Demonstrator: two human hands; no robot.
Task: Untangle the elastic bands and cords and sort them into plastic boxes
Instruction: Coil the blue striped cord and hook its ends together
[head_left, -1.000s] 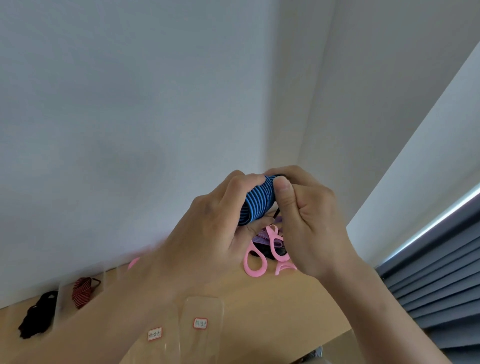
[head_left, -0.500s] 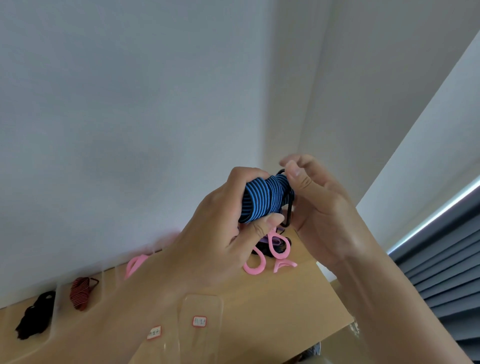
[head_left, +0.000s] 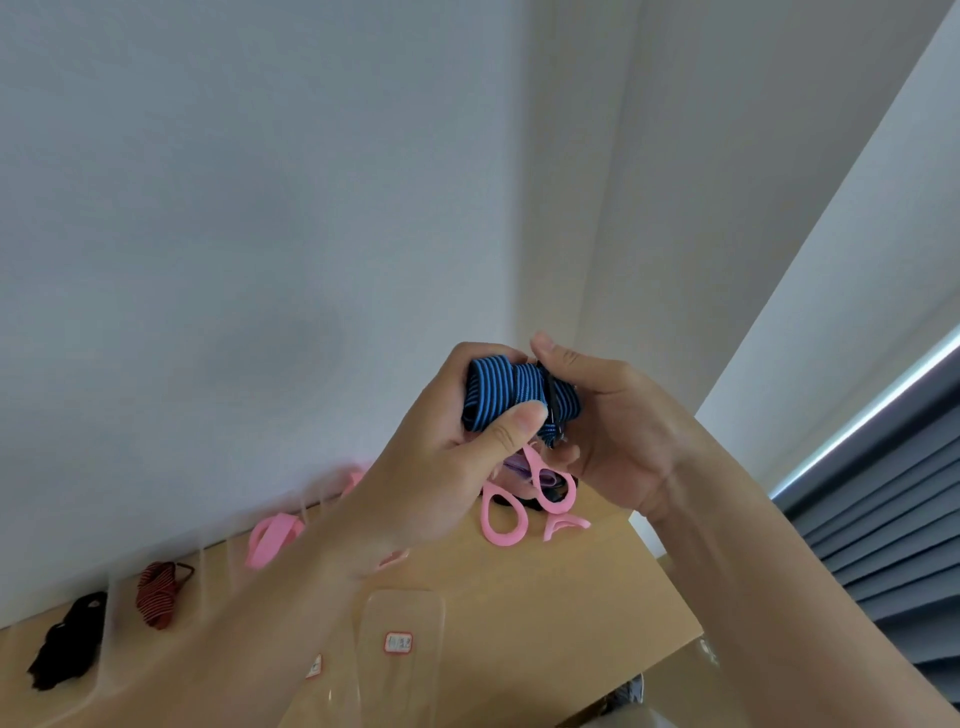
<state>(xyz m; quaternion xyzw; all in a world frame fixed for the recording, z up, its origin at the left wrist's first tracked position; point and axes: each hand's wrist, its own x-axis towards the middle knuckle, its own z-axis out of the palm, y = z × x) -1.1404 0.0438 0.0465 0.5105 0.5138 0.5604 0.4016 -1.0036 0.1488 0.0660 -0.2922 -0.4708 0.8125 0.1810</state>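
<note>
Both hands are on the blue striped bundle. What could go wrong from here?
The blue-and-black striped elastic cord bundle is held in the air by the left hand and right hand; if either grip slips, it could uncoil. Dropped, it may land among the pink loop bands on the wooden table and tangle.

Both arms reach forward and up, with the hands close together. The left hand (head_left: 441, 467) curls around a blue cord (head_left: 498, 389), its thumb pressed on the front. The right hand (head_left: 623, 441) holds the other end, thumb on top.
</note>
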